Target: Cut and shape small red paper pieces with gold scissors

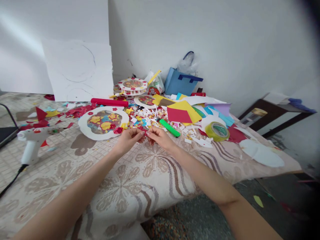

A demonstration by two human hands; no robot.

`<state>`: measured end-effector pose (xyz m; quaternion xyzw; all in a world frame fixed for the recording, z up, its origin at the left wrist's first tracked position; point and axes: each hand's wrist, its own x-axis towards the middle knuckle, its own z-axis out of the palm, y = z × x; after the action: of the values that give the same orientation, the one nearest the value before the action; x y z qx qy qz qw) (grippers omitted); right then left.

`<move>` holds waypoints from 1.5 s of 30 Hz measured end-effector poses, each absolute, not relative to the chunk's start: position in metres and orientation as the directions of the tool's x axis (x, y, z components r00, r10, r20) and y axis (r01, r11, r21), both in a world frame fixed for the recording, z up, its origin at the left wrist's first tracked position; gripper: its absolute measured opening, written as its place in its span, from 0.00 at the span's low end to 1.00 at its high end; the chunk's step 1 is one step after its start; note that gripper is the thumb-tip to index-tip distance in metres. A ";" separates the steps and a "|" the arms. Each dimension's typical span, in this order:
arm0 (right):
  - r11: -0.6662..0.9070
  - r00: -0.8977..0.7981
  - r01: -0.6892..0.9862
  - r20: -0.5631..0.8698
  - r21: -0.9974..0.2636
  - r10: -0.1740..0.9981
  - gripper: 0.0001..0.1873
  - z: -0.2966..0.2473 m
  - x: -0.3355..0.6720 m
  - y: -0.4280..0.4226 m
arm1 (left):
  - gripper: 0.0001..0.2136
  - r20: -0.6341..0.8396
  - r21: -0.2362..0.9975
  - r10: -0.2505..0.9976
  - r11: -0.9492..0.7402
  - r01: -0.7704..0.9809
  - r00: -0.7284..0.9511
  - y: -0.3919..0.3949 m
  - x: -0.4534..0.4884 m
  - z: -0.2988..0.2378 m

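Note:
My left hand [130,138] and my right hand [158,136] meet in the middle of the patterned cloth [125,180], fingertips pinched together on a small red paper piece [144,133] between them. Just beyond lies a heap of cut paper scraps [147,120]. To the left of my left hand sits a white scalloped paper disc [103,122] decorated with yellow and red paper flowers. A green marker [170,128] lies right of my right hand.
A white glue gun [32,140] stands at the left with its cord trailing. Coloured paper sheets [185,111], a tape roll [217,130], a red paper roll [109,102], a blue bag [181,83] and more decorated discs [132,85] crowd the back. A dark side table [275,113] stands right.

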<state>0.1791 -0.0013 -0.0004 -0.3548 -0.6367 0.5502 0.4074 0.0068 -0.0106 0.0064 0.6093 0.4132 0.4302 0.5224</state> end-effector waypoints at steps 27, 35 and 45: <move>0.422 -0.352 0.162 0.347 -0.892 0.869 0.08 0.000 0.182 -0.001 | 0.14 -0.066 0.989 0.941 0.105 -0.103 0.331 -0.004 0.003 -0.004; 0.503 -0.399 0.207 0.398 -0.839 0.826 0.04 0.004 0.183 -0.005 | 0.14 -0.116 0.985 0.936 0.152 -0.085 0.333 -0.005 0.002 0.000; 0.582 -0.498 0.234 0.418 -0.779 0.760 0.08 0.010 0.191 -0.001 | 0.11 -0.207 0.952 0.906 0.274 -0.138 0.369 -0.007 0.000 0.008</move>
<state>0.1911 -0.0012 0.0099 -0.3115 -0.7980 0.3348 0.3926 -0.0002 -0.0071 0.0083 0.4663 0.4120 0.3818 0.6834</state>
